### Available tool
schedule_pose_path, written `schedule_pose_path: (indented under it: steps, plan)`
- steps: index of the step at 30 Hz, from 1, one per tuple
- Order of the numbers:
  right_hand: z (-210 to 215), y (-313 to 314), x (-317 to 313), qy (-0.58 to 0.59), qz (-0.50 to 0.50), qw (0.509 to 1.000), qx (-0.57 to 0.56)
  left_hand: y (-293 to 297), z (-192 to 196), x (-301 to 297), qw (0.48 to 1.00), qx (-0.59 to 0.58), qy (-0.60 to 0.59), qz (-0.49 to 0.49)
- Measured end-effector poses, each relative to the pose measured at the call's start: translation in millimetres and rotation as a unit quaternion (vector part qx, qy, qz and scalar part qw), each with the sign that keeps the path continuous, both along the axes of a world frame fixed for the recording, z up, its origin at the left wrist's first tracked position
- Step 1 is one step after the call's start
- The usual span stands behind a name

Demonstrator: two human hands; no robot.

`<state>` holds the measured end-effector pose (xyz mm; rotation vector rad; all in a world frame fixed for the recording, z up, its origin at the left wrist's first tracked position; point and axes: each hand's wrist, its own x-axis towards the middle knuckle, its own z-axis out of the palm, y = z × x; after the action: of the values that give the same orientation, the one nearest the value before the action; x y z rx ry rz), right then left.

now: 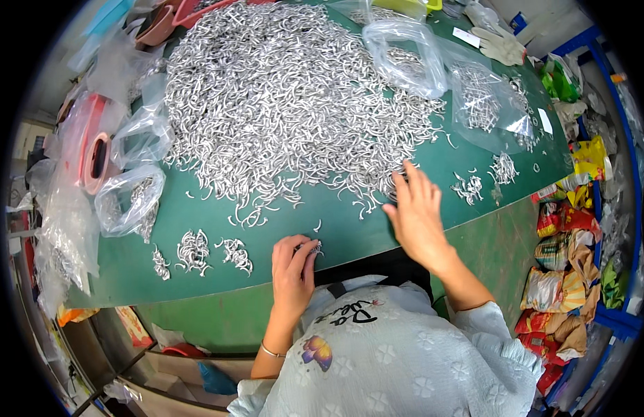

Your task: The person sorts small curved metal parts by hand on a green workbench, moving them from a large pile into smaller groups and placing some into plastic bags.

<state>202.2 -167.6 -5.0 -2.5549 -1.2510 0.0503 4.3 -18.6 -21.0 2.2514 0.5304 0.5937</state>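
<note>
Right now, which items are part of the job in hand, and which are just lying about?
In use:
- left hand pinching a small bunch of metal hooks
- right hand at the edge of the big hook pile
- small sorted clusters
- clear bags of hooks

Lying about:
- white work glove
- tape rolls
- snack wrappers

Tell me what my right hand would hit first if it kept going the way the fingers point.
Probably the big heap of silvery metal hooks: the right hand points up-left, fingertips already at the heap's near edge on the green table.
</note>
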Motion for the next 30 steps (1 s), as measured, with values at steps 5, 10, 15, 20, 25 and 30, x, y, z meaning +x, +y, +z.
schedule_pose_path:
  steps: [5, 10, 15, 20, 25, 30]
  plan:
    - [-20, 30, -34, 0.085, -0.008, 0.992, 0.096, -2, 0, 4, 1.0, 0.01, -0.011, 0.004]
    - [-31, 77, -48, 0.136, -0.007, 0.954, 0.266, -1, -3, 5, 1.0, 0.01, -0.012, 0.002]
    - [-29, 107, -53, 0.15, 0.052, 0.933, 0.323, -1, -3, 5, 1.0, 0.023, -0.02, 0.006]
    - [-19, 115, -46, 0.303, 0.187, 0.873, 0.335, -1, -2, 6, 0.999, 0.03, -0.021, 0.004]
    - [9, 70, -22, 0.193, 0.181, 0.9, 0.346, -3, -1, 7, 1.0, 0.017, -0.019, -0.008]
    - [37, -25, 24, 0.18, 0.056, 0.965, 0.183, -8, 1, 11, 1.0, 0.003, -0.014, -0.011]
